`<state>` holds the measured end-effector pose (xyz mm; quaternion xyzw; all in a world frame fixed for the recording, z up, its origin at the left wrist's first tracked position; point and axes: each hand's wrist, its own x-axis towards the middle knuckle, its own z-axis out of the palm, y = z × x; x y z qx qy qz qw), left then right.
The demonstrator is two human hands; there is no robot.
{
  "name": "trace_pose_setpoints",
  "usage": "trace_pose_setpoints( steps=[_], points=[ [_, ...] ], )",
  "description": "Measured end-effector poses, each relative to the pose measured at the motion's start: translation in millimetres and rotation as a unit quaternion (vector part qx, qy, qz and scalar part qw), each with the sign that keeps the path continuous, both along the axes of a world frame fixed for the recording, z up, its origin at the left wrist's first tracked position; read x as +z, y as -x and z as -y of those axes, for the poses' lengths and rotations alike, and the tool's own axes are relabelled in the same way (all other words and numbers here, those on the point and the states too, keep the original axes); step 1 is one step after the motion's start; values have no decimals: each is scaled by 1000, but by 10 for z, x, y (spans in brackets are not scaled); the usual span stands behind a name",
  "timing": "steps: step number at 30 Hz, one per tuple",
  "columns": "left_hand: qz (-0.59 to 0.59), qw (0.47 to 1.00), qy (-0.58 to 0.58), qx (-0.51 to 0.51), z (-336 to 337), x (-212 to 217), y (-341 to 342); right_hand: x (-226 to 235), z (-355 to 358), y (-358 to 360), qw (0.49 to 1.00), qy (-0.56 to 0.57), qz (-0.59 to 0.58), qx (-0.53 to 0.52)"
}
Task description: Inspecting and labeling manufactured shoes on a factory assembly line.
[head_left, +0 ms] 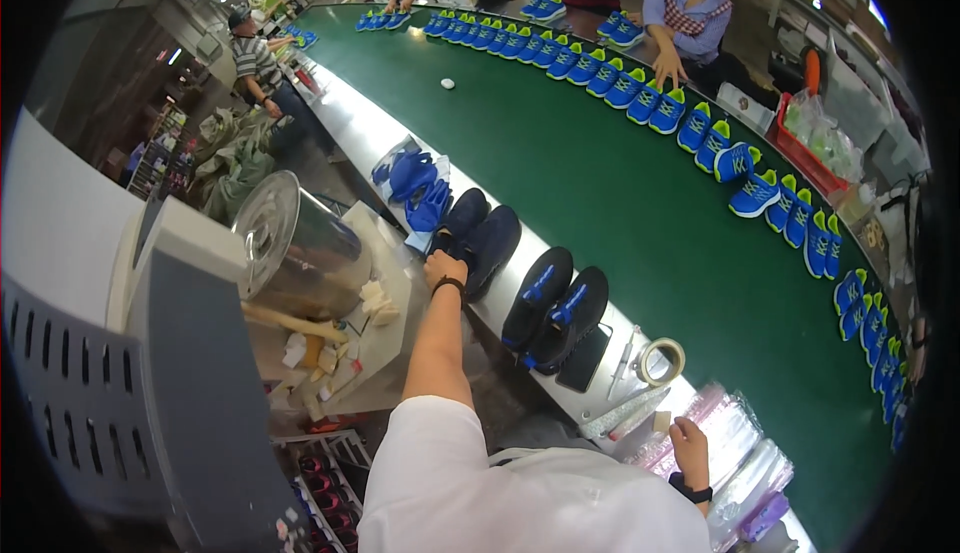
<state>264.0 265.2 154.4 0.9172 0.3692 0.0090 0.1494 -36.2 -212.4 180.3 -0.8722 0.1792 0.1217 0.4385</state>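
Note:
My left hand [444,269] has its fingers closed on the near end of a dark navy shoe [463,217]. Right beside it lies the matching navy shoe [494,244]. A second dark pair with blue laces [538,298] stands further right on the metal ledge. My right hand [690,449] hovers at the lower right by clear plastic bags [718,431], its fingers curled. A small beige piece [662,421] is near its fingertips; whether the hand holds anything I cannot make out.
A green conveyor belt [560,193] carries a long row of blue shoes [605,78] along its far side, where people work. On the ledge lie blue shoe parts [412,178], a phone [584,358] and a tape roll [660,361]. A metal drum [325,253] stands at left.

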Motion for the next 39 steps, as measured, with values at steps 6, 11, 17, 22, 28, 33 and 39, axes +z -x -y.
trace_pose_setpoints(
  steps=[6,11,17,22,28,33,39],
  points=[
    [-211,970,-44,-115,-127,-242,-446,27,-206,-323,1000,8,-1,-8],
    [-274,946,-83,-151,-185,-283,-621,83,-387,-603,997,70,-10,28],
    [-157,966,55,-198,-61,-510,-604,104,-525,-730,995,77,-20,65],
    [23,962,166,-217,72,-402,-467,104,-556,-806,997,41,-9,58],
    [207,881,275,-326,1023,294,-53,502,-550,-876,993,-109,54,-8],
    [346,745,403,-404,1856,728,609,1047,-603,-917,970,-139,198,-2],
    [322,677,488,-448,2472,1189,1305,1263,-356,-517,936,-141,323,14]
  ],
)
